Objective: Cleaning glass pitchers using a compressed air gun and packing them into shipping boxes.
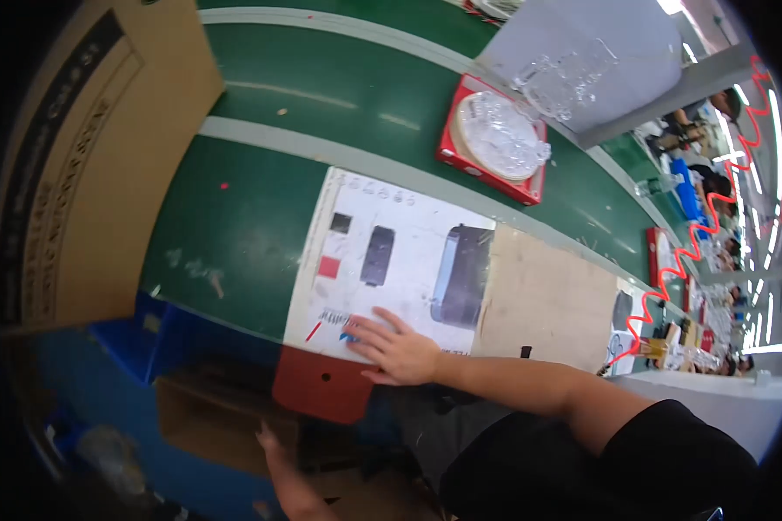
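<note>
My right hand lies palm down with its fingers spread on a white printed cardboard sheet. Pictures of dark devices and small colour squares cover the sheet, and its left part hangs near the bench edge. Just below my fingers juts a red-brown flap with a small dark hole. Lower down, my left hand reaches beside an open brown cardboard box under the bench. That hand is dim and smeared by motion, so its grip does not show.
A big brown carton stands at the left on the green bench. Behind the sheet sits a red tray with a round piece and clear plastic. A blue bin is below the bench edge. Other people work far right.
</note>
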`<state>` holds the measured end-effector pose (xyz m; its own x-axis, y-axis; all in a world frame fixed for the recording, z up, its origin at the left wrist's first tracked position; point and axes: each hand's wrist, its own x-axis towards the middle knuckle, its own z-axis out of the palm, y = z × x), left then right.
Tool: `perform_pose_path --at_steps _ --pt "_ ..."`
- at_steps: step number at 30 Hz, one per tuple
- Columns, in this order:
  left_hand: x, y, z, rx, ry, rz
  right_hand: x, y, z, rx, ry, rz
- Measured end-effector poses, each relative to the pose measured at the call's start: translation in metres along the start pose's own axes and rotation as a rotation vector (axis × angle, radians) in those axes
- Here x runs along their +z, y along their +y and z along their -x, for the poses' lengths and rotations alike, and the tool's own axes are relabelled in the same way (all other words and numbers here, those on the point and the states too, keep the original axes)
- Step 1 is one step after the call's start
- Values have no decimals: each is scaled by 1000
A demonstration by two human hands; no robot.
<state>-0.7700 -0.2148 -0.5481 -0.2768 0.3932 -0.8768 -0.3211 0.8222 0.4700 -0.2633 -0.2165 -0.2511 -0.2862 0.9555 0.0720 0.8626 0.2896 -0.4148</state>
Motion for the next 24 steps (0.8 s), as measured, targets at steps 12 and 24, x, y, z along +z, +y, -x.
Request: perform_pose_path --at_steps 12,24 --pt "126 -52 -20 -80 -113 119 1 14 9 55 -81 9" --pt "-100 131 84 549 555 -1830 4 7 1 -46 51 -61"
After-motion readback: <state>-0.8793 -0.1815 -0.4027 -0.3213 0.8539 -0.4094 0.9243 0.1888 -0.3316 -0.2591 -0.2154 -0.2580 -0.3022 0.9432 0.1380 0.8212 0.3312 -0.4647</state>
